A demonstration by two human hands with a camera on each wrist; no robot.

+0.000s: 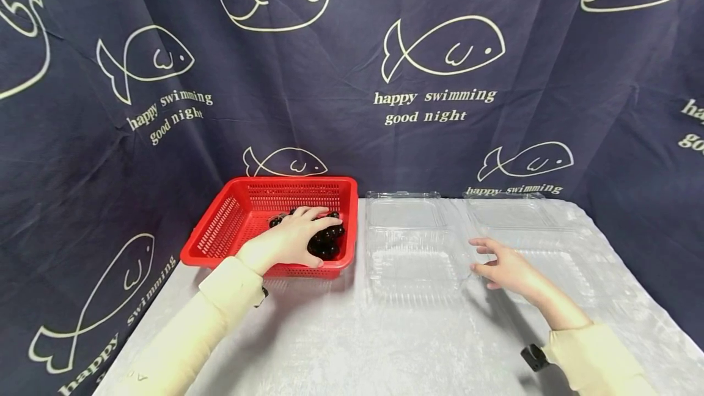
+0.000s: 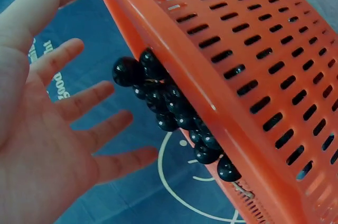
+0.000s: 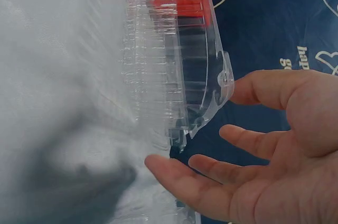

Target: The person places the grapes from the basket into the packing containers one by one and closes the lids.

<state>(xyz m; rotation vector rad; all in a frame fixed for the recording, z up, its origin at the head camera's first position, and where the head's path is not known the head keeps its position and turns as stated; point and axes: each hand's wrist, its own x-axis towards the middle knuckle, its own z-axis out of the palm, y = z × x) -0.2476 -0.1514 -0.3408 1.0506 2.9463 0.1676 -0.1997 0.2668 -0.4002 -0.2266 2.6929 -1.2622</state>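
Observation:
My left hand (image 1: 294, 237) is over the red plastic basket (image 1: 220, 228), fingers spread above black grapes (image 1: 326, 244). In the left wrist view, the left hand (image 2: 53, 123) has loose, parted fingers beside the grape bunch (image 2: 174, 102), which shows above the basket rim (image 2: 185, 65). A gap lies between fingers and grapes there; the thumb tip is at the rim. My right hand (image 1: 508, 267) hovers between two clear plastic clamshell boxes, the left box (image 1: 412, 267) and the right box (image 1: 566, 258). In the right wrist view its fingers (image 3: 206, 192) are extended near a box edge (image 3: 224, 78); contact is unclear.
Both clamshells lie with lids folded back, lids toward the curtain. A white cloth (image 1: 341, 341) covers the table. Behind it hangs a dark blue curtain (image 1: 352, 78) with fish drawings. The basket stands at the back left, close beside the left box.

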